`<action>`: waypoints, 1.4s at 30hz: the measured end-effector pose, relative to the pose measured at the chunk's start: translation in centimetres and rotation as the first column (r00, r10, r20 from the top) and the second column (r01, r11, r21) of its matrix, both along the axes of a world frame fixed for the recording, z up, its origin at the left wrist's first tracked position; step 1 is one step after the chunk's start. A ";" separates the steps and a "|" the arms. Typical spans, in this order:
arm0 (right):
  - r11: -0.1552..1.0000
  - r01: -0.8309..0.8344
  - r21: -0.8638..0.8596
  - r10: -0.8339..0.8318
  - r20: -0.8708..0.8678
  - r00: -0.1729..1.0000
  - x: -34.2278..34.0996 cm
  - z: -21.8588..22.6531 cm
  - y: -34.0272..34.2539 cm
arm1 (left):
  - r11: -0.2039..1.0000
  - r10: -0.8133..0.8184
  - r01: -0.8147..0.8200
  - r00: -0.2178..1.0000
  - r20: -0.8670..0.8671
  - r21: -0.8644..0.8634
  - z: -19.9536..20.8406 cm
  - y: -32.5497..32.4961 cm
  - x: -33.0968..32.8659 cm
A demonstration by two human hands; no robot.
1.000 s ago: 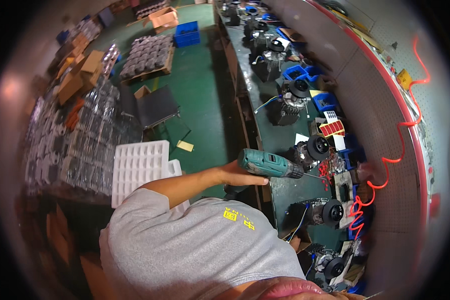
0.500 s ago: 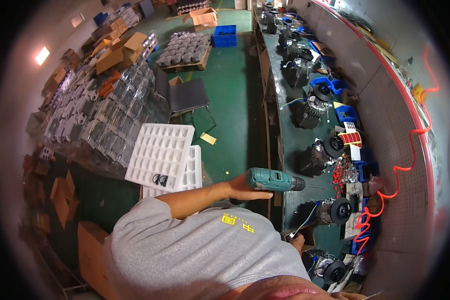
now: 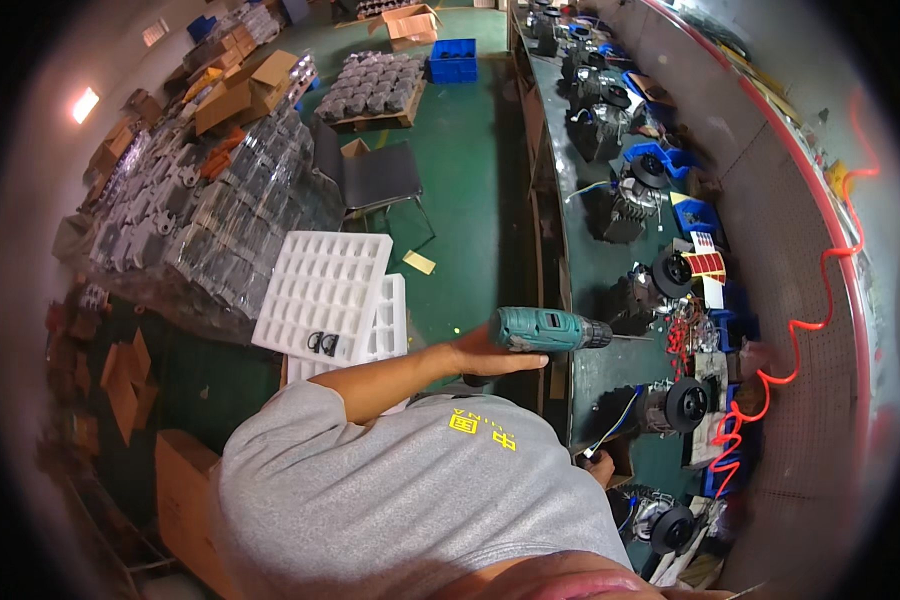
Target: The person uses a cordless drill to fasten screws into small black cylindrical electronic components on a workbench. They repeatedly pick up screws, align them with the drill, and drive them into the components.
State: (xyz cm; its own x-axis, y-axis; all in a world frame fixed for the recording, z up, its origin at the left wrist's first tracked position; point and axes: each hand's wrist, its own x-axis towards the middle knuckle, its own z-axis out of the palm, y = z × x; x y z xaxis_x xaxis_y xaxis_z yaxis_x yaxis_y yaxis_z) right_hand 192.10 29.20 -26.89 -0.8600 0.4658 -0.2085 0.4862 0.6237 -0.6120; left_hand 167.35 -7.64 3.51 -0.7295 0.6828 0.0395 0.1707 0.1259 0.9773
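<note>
My left hand (image 3: 480,355) is wrapped round the grip of a green cordless drill (image 3: 545,330). The drill points right, and its long thin bit (image 3: 632,337) reaches over the edge of the dark workbench (image 3: 610,375). Lower down, my right hand (image 3: 599,467) is at the bench edge beside an open cardboard box (image 3: 622,462). Its fingers look curled in, and what they hold is too small to make out. Just above it hangs a white connector on blue and yellow wires (image 3: 610,430), which run to a motor unit with a black wheel (image 3: 686,404).
More motor units (image 3: 638,192) line the bench, backed by blue bins (image 3: 695,215) and a coiled orange air hose (image 3: 792,350). Left of me are white foam trays (image 3: 320,290), a black chair (image 3: 380,175) and wrapped stacks of grey parts (image 3: 220,230).
The view has shifted slightly. My right hand has come up a little at the bench edge, near the connector. The drill stays at about the same place in my left hand.
</note>
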 end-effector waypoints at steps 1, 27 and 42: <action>0.999 -0.020 0.049 0.023 -0.076 0.997 0.0 -0.1 0.2 | 1.000 0.017 -0.017 1.000 -0.018 -0.004 0.1 0.2 0.0; 0.023 0.000 -1.000 -0.892 -0.020 0.451 -4.5 17.4 -3.5 | 0.897 -0.390 0.400 0.917 0.087 -0.188 -1.2 5.9 -3.3; 0.081 -0.096 -0.992 -0.844 -0.119 0.523 -4.8 17.1 -2.2 | 0.859 -0.434 0.475 0.873 0.221 -0.190 -0.9 8.0 -4.0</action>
